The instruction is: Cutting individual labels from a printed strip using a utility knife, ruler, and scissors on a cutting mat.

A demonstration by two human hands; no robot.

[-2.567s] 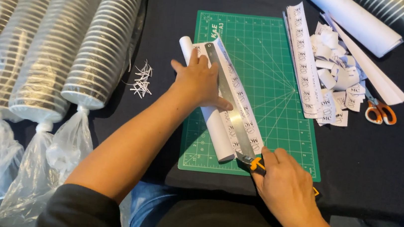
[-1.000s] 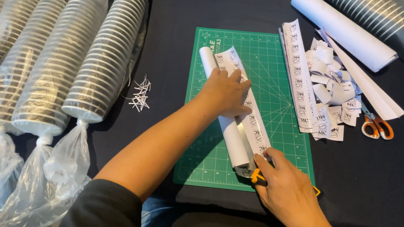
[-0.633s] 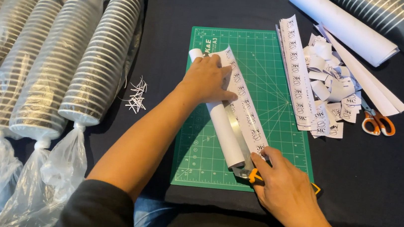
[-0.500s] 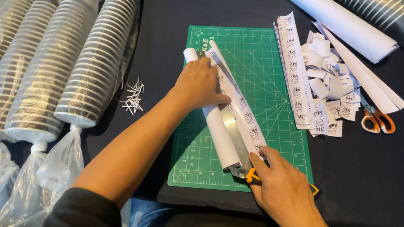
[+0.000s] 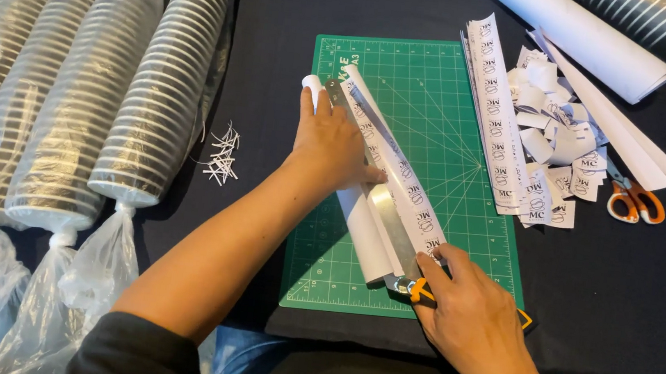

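A green cutting mat (image 5: 449, 100) lies on the black table. On it rests a rolled white paper sheet (image 5: 365, 236) with a printed strip (image 5: 410, 195) along its edge and a metal ruler (image 5: 391, 222) laid diagonally over it. My left hand (image 5: 329, 141) presses flat on the ruler and roll near the upper end. My right hand (image 5: 472, 317) grips an orange-handled utility knife (image 5: 419, 290) at the ruler's lower end, near the mat's front edge.
Several bagged stacks of striped paper cups (image 5: 78, 102) lie at the left. Small white scraps (image 5: 221, 155) sit beside them. Cut printed strips and labels (image 5: 535, 142), orange scissors (image 5: 633, 198) and a large white paper roll (image 5: 579, 40) are at the right.
The view shifted slightly. My left hand stays pressed on the ruler and roll, and my right hand keeps the knife at the ruler's lower end.
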